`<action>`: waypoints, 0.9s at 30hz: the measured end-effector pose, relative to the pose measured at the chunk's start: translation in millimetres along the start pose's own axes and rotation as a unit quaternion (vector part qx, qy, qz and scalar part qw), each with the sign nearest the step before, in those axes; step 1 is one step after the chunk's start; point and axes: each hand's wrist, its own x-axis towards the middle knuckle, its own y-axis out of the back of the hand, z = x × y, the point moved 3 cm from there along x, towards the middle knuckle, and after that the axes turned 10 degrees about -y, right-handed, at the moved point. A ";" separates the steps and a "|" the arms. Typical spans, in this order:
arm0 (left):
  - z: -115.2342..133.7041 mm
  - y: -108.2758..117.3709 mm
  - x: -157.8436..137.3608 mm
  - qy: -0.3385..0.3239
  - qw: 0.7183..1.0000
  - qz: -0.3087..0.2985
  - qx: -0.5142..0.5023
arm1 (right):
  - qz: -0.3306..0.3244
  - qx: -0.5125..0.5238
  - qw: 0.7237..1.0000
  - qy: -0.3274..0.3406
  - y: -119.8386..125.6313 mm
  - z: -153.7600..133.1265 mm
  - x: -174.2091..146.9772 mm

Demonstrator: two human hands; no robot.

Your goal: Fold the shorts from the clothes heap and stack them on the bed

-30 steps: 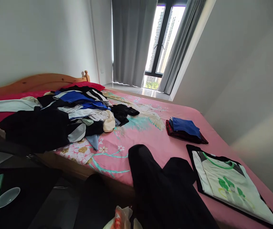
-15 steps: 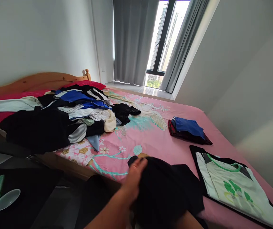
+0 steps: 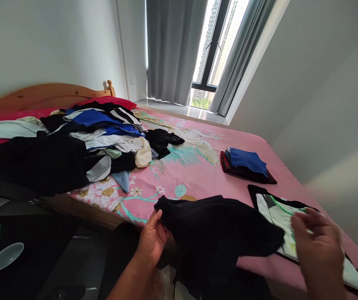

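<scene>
While our left hand [image 3: 152,241] pinches the crumpled black cloth garment [image 3: 216,229] and our right hand [image 3: 318,246] hovers spread, two folded stacks lie at two o'clock; the heaped unfolded clothes pile [image 3: 72,146] at ten o'clock remains.

2 hands [image 3: 152,241], 1 bowl [image 3: 6,256]

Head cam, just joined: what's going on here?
A person stands at a bed with a pink floral sheet. The left hand grips the edge of a black garment lying at the bed's near edge. The right hand is open beside it, over a folded white-and-green T-shirt. A heap of unfolded clothes lies to the left, and a folded blue-and-dark stack further back.
</scene>
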 end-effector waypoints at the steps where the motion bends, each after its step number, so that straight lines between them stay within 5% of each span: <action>1: -5.3 -5.8 -5.9 0.018 0.999 -0.048 0.007 | -0.042 -0.100 0.993 0.048 -8.7 5.5 -26.3; 3: -13.3 -15.2 -18.5 0.033 0.991 -0.129 0.013 | -0.226 -0.198 0.947 0.116 -39.1 24.7 -85.9; 5: -19.3 -20.7 -31.1 0.040 0.985 -0.168 0.021 | -0.320 -0.216 0.894 0.226 -68.6 41.4 -138.6; 8: -24.5 -22.2 -44.9 0.040 0.979 -0.188 0.074 | -0.338 -0.204 0.876 0.279 -97.8 59.8 -173.6; 12: -23.9 -7.5 -40.7 0.002 0.943 -0.228 0.241 | -0.305 -0.184 0.892 0.276 -99.7 63.6 -160.8; 15: -19.1 18.5 -21.2 -0.138 0.862 -0.175 0.456 | -0.272 -0.184 0.906 0.268 -85.0 58.7 -142.3; 18: -20.9 38.2 -7.5 -0.308 0.729 -0.127 0.597 | -0.266 -0.187 0.917 0.230 -73.1 54.9 -133.4; 22: -36.5 43.6 4.4 -0.392 0.582 -0.176 0.691 | -0.281 -0.216 0.920 0.168 -72.3 53.5 -136.5; 25: -34.8 39.9 22.7 -0.375 0.552 -0.170 0.726 | -0.282 -0.251 0.911 0.168 -74.6 53.4 -136.2; 27: -24.1 34.4 37.2 -0.341 0.599 -0.166 0.705 | -0.278 -0.268 0.900 0.202 -72.4 52.0 -127.5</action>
